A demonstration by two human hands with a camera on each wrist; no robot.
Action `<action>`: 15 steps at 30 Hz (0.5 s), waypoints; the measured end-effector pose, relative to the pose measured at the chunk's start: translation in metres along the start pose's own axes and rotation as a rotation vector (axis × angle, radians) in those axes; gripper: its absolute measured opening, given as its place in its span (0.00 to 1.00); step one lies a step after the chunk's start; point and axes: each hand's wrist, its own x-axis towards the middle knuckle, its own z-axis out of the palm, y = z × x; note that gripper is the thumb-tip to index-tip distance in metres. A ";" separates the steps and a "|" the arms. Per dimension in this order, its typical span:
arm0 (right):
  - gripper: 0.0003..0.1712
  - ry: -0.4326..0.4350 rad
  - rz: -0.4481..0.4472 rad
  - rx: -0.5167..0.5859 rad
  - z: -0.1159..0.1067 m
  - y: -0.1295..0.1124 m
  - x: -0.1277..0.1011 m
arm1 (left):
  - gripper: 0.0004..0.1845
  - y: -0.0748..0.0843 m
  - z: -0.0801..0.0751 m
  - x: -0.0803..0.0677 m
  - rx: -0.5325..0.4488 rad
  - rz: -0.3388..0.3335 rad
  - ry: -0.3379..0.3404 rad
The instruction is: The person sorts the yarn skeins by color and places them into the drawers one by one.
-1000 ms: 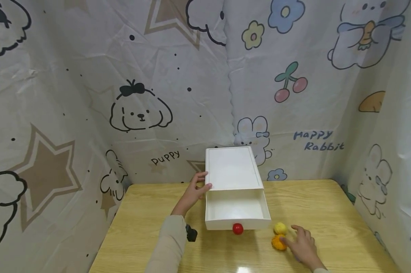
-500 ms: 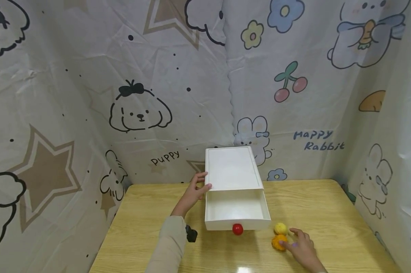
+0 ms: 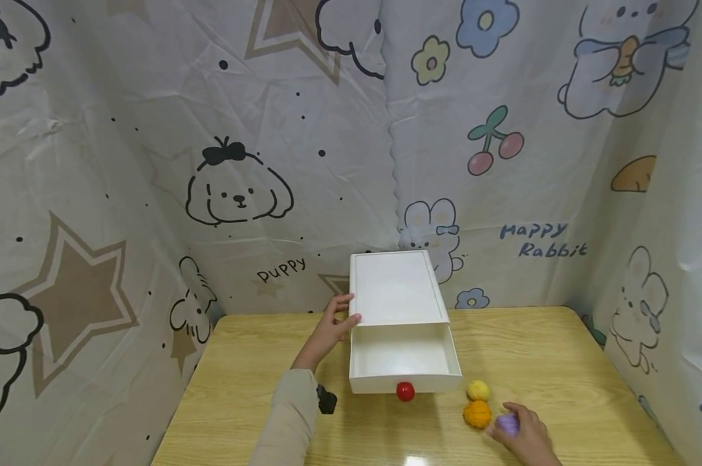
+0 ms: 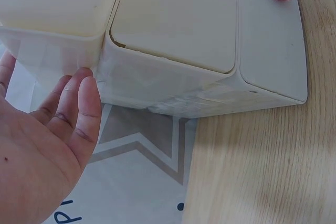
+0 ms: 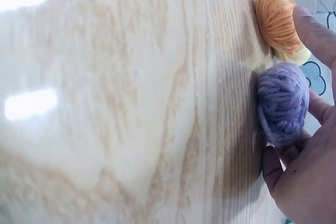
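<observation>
A white drawer box (image 3: 394, 285) stands on the table with its drawer (image 3: 405, 353) pulled out; a red ball knob (image 3: 405, 391) sits on the drawer front. My left hand (image 3: 330, 327) rests against the box's left side, thumb along the top edge. In the left wrist view its fairly straight fingers (image 4: 86, 108) touch the side wall. My right hand (image 3: 528, 433) holds a purple yarn ball (image 5: 283, 103) between thumb and fingers, low over the table. Just left of it lies an orange yarn ball (image 3: 477, 414), with a smaller yellow yarn ball (image 3: 478, 390) directly behind.
The wooden table (image 3: 257, 369) runs back to a printed cloth (image 3: 304, 194) that hangs behind and at both sides. A black wrist device (image 3: 326, 399) sits at the left cuff.
My right hand has drawn back and right from the orange yarn ball, and the purple yarn ball now shows between its fingers. My left hand and the box stay put.
</observation>
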 end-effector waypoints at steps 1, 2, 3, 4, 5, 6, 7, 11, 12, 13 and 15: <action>0.54 -0.010 0.008 0.001 0.000 0.001 0.000 | 0.31 0.000 0.000 0.000 0.000 -0.001 0.000; 0.56 -0.021 0.017 0.001 0.000 0.001 -0.001 | 0.31 0.000 0.000 -0.001 0.001 0.002 -0.001; 0.57 -0.032 0.026 0.001 0.000 0.002 -0.002 | 0.32 0.001 0.000 -0.001 0.001 0.002 -0.002; 0.58 -0.037 0.030 0.001 0.000 0.003 -0.002 | 0.32 0.001 0.000 -0.002 0.000 0.001 -0.003; 0.59 -0.040 0.029 0.003 0.000 0.003 -0.003 | 0.32 0.001 0.000 -0.002 -0.002 -0.002 -0.004; 0.59 -0.041 0.028 0.006 0.000 0.003 -0.004 | 0.32 0.001 0.000 -0.002 -0.002 -0.002 -0.005; 0.59 -0.038 0.025 0.009 0.000 0.004 -0.004 | 0.32 0.000 0.000 -0.002 -0.003 -0.002 -0.006; 0.52 -0.005 -0.008 0.029 -0.001 0.006 -0.007 | 0.32 0.000 0.000 -0.003 -0.008 -0.008 -0.004; 0.50 0.003 -0.011 0.035 -0.001 0.006 -0.007 | 0.32 0.001 0.000 -0.003 -0.006 -0.005 -0.003; 0.47 0.010 -0.014 0.040 -0.001 0.006 -0.007 | 0.32 0.001 0.000 -0.003 -0.006 -0.004 -0.003; 0.45 0.016 -0.027 0.043 -0.001 0.007 -0.007 | 0.32 0.001 0.001 -0.003 -0.005 -0.009 0.002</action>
